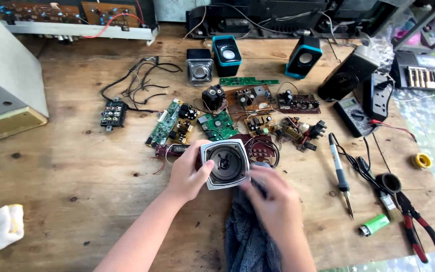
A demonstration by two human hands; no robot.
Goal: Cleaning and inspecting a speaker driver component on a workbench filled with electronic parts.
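My left hand [187,174] grips the left side of a small square speaker [226,162] with a silver frame and a black cone, held face up over the wooden table [76,166]. Just below and right of the speaker, my right hand [274,201] is blurred and presses a dark grey cloth [247,236] against the speaker's lower right edge. The cloth hangs down toward the table's front edge.
Several circuit boards [217,123] lie behind the speaker. Small speakers [226,50] stand at the back. A soldering iron [339,171], multimeter [352,116], green lighter [373,224] and red-handled pliers [421,231] lie right. A large speaker box [1,90] stands left.
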